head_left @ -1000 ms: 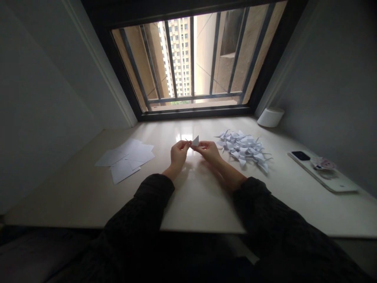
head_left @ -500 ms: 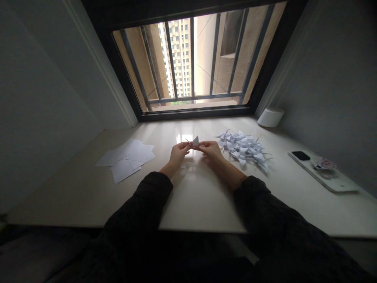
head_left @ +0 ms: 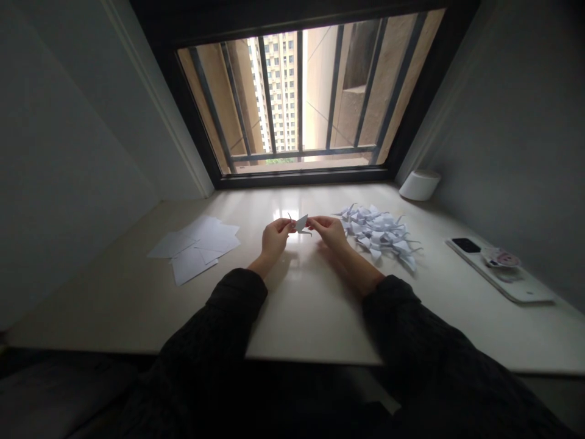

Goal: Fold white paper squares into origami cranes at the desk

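A small white origami crane [head_left: 301, 224] is held up between my two hands above the pale countertop [head_left: 311, 317]. Its thin ends stick out at the upper left and lower right, and a pointed wing shows in the middle. My left hand [head_left: 275, 238] pinches its left side with thumb and fingers. On the other side, my right hand [head_left: 329, 230] has its fingertips closed at the crane's right wing. The exact contact under the fingertips is hidden. Just right of my right hand lies a heap of folded paper cranes [head_left: 379, 228].
Loose white paper sheets [head_left: 196, 244] overlap on the left. A phone [head_left: 498, 271] with a round grip on its back lies at the right. A white roll-like object [head_left: 419, 185] stands by the right wall. Behind the counter is a barred window [head_left: 299, 103].
The crane has turned between my fingers, so its wing and both thin ends now show. My hands have moved slightly apart.
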Action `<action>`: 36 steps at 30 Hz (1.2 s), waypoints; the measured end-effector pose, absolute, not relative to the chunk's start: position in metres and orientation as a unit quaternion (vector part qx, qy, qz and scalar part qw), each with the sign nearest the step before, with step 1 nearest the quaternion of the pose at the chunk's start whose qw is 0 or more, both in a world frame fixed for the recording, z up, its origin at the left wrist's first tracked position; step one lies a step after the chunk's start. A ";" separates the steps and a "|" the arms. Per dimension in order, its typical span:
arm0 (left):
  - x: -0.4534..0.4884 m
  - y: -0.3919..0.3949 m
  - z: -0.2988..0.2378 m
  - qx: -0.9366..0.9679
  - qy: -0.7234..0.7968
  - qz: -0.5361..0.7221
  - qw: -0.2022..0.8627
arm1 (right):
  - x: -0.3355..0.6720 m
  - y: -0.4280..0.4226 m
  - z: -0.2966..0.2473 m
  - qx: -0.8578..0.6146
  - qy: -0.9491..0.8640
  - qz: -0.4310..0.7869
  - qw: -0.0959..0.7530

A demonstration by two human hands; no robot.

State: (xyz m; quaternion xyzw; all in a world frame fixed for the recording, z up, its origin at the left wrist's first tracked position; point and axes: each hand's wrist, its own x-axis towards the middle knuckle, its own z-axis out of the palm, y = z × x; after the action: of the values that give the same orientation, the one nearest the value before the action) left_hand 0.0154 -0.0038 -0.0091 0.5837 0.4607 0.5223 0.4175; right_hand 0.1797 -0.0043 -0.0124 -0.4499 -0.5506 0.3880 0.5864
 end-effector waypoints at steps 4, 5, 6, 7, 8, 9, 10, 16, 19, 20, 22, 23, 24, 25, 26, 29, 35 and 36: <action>0.016 -0.003 -0.010 0.596 0.447 0.523 0.414 | 0.180 -0.004 -0.014 -0.462 -0.585 0.360 0.561; 0.016 -0.002 -0.011 0.597 0.445 0.521 0.417 | 0.180 -0.004 -0.015 -0.464 -0.594 0.360 0.550; 0.015 -0.002 -0.011 0.598 0.446 0.519 0.418 | 0.180 -0.005 -0.015 -0.465 -0.602 0.359 0.540; 0.015 -0.002 -0.011 0.596 0.450 0.518 0.417 | 0.180 -0.006 -0.015 -0.469 -0.608 0.354 0.535; 0.014 -0.003 -0.011 0.592 0.457 0.518 0.414 | 0.180 -0.006 -0.014 -0.474 -0.610 0.344 0.534; 0.013 -0.003 -0.011 0.587 0.466 0.519 0.411 | 0.179 -0.008 -0.014 -0.482 -0.608 0.327 0.540; 0.013 -0.004 -0.010 0.583 0.475 0.518 0.408 | 0.179 -0.009 -0.013 -0.492 -0.602 0.302 0.551; 0.018 -0.016 -0.004 0.610 0.471 0.482 0.417 | 0.176 -0.022 -0.004 -0.528 -0.656 0.067 0.535; 0.022 -0.022 -0.001 0.615 0.466 0.486 0.411 | 0.173 -0.026 -0.002 -0.503 -0.701 0.028 0.505; 0.023 -0.023 0.000 0.614 0.468 0.491 0.404 | 0.173 -0.027 -0.001 -0.498 -0.704 0.032 0.505; 0.023 -0.023 0.000 0.608 0.474 0.502 0.392 | 0.171 -0.027 -0.001 -0.493 -0.693 0.061 0.523; 0.023 -0.022 0.000 0.606 0.475 0.507 0.387 | 0.171 -0.026 -0.002 -0.491 -0.681 0.087 0.536; 0.023 -0.021 -0.001 0.604 0.476 0.511 0.384 | 0.170 -0.025 -0.003 -0.488 -0.668 0.119 0.549; 0.023 -0.020 -0.002 0.601 0.478 0.514 0.382 | 0.170 -0.024 -0.004 -0.486 -0.652 0.155 0.560; 0.022 -0.019 -0.002 0.599 0.480 0.516 0.379 | 0.170 -0.022 -0.006 -0.485 -0.635 0.192 0.571; 0.022 -0.018 -0.002 0.599 0.491 0.518 0.362 | 0.170 -0.016 -0.011 -0.487 -0.582 0.274 0.591; 0.022 -0.026 0.005 0.642 0.508 0.494 0.292 | 0.170 -0.017 -0.011 -0.518 -0.588 0.248 0.570; 0.022 -0.028 0.006 0.652 0.510 0.488 0.276 | 0.170 -0.018 -0.010 -0.522 -0.594 0.238 0.564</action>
State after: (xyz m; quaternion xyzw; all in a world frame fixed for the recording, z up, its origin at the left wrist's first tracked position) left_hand 0.0221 -0.0276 0.0059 0.6516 0.5104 0.4885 0.2763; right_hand 0.1704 -0.0183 -0.0101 -0.5219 -0.5940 0.2382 0.5640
